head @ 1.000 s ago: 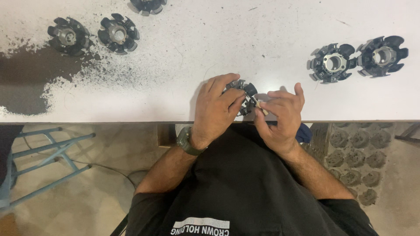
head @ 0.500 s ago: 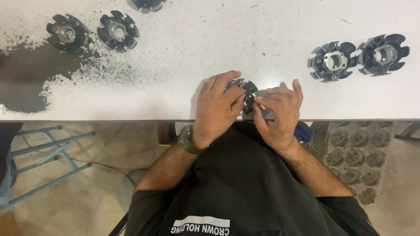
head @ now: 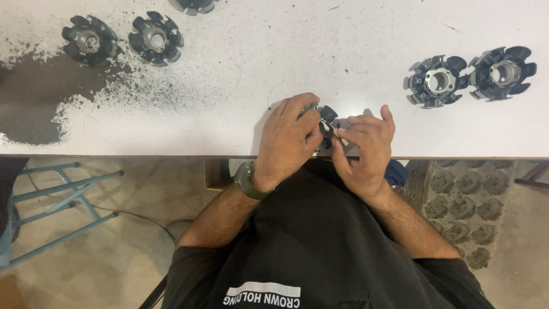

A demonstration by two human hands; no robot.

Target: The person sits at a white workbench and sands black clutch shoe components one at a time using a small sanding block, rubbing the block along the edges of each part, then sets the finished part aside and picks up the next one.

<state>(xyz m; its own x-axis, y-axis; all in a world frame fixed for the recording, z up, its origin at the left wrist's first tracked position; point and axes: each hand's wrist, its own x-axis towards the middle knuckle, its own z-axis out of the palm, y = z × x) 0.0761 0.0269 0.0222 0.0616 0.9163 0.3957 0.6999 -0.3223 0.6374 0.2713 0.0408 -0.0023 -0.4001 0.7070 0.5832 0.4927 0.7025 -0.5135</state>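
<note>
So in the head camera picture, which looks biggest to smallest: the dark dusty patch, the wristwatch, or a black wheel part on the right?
1. Dark dusty patch: clearly biggest.
2. Black wheel part on the right.
3. Wristwatch: smallest, though partly hidden and nearer the camera.

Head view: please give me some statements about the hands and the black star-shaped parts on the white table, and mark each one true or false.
1. Both hands, the left hand and the right hand, hold one black star-shaped part at the near table edge. True.
2. Two similar parts lie on the table to the right. True.
3. The watch is on the right wrist. False: it is on the left wrist.
4. The dark powder patch lies at the right. False: it lies at the left.
</note>
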